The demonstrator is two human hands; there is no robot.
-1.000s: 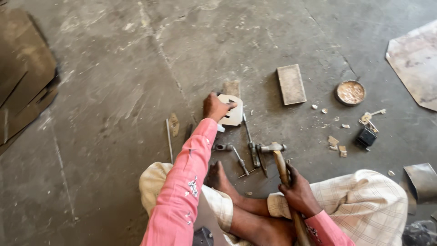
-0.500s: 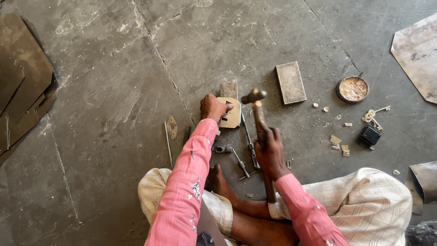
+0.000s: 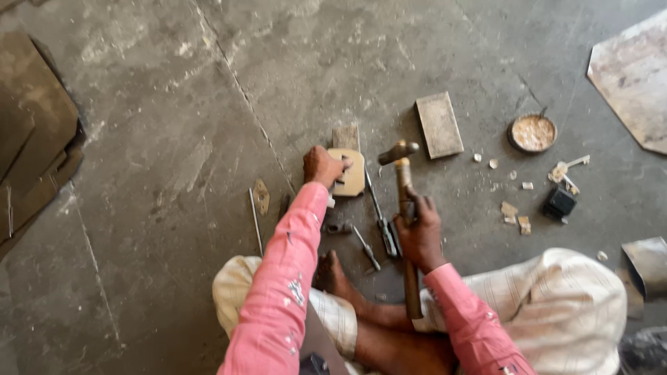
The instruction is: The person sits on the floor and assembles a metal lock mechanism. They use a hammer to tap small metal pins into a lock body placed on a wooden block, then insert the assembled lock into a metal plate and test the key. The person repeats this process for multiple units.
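The person sits on the concrete floor (image 3: 174,139), legs folded, in the lower middle of the frame. The left hand (image 3: 323,165) lies just above centre, fingers pressed down on the near edge of a small tan plate (image 3: 349,177), pinning it flat on the floor. A short grey block (image 3: 346,135) lies just above the plate, touching or nearly so.

The right hand (image 3: 419,232) is closed round the wooden shaft of a hammer (image 3: 403,187), fingers wrapped about mid-shaft. The hammer head is raised just right of the plate, apart from it.

This looks like the striking step: plate held, hammer poised. A blow would call for the head to land on the bare right part of the plate, away from the left fingers, with the plate kept from sliding.

Between the hands a screwdriver (image 3: 381,215) and other thin tools lie on the floor. Further right are a flat grey slab (image 3: 439,125), a round dish (image 3: 532,133), scattered chips and a small black piece (image 3: 558,203).
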